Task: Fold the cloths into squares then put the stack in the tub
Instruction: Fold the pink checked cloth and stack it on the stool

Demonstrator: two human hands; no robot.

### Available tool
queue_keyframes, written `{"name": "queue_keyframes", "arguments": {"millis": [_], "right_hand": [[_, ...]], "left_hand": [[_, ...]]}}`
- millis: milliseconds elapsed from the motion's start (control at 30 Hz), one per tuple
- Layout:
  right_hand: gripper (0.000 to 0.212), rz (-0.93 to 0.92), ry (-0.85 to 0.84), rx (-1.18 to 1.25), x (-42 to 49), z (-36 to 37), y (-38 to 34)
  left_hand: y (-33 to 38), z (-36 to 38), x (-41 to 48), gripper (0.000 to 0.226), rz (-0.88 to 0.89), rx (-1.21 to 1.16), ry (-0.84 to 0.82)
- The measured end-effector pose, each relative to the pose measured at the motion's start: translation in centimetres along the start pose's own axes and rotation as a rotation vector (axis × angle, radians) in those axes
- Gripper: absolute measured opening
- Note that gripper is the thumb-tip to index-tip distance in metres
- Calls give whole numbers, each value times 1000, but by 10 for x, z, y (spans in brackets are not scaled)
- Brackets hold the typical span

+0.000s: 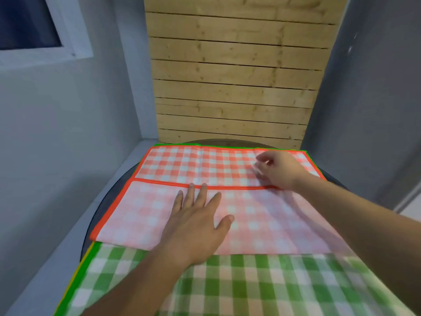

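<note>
On round table [109, 201], green cloth [250, 288] spread to near edge. Atop it, toward far edge, red cloth [182, 165], near part folded over. Left hand [196, 226] flat on fold, fingers straight. Right hand [280, 169] on red cloth toward far right edge, blurred; grip unclear.

Ahead of you stands a pale wooden slatted panel [237, 71] between grey walls [68, 124]. A white-framed window [45, 30] sits at your upper left, beyond the dark round table [103, 201].
</note>
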State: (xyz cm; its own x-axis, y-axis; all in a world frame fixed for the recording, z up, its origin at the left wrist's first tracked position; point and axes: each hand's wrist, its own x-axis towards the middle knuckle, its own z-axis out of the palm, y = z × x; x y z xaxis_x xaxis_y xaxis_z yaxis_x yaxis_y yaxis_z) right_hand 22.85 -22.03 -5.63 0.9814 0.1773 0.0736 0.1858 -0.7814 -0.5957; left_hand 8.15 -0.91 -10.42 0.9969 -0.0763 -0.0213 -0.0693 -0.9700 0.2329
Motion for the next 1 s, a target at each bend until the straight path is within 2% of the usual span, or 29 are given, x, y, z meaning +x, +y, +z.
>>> {"name": "queue_keyframes", "arguments": {"millis": [67, 300, 533, 700, 800, 1000], "right_hand": [[26, 59, -7, 76, 32, 2, 7], [26, 26, 4, -164, 80, 7, 11], [27, -16, 72, -180, 92, 7, 17], [22, -15, 133, 27, 92, 3, 18], [9, -73, 173, -4, 94, -3, 16], [12, -183, 158, -87, 73, -26, 1]], "left_hand": [[0, 1, -1, 71, -3, -4, 11], [-1, 1, 2, 71, -13, 8, 29], [0, 1, 1, 72, -13, 20, 36], [0, 1, 1, 71, -16, 13, 28], [0, 0, 0, 71, -14, 7, 16], [0, -1, 0, 72, -14, -26, -11]]}}
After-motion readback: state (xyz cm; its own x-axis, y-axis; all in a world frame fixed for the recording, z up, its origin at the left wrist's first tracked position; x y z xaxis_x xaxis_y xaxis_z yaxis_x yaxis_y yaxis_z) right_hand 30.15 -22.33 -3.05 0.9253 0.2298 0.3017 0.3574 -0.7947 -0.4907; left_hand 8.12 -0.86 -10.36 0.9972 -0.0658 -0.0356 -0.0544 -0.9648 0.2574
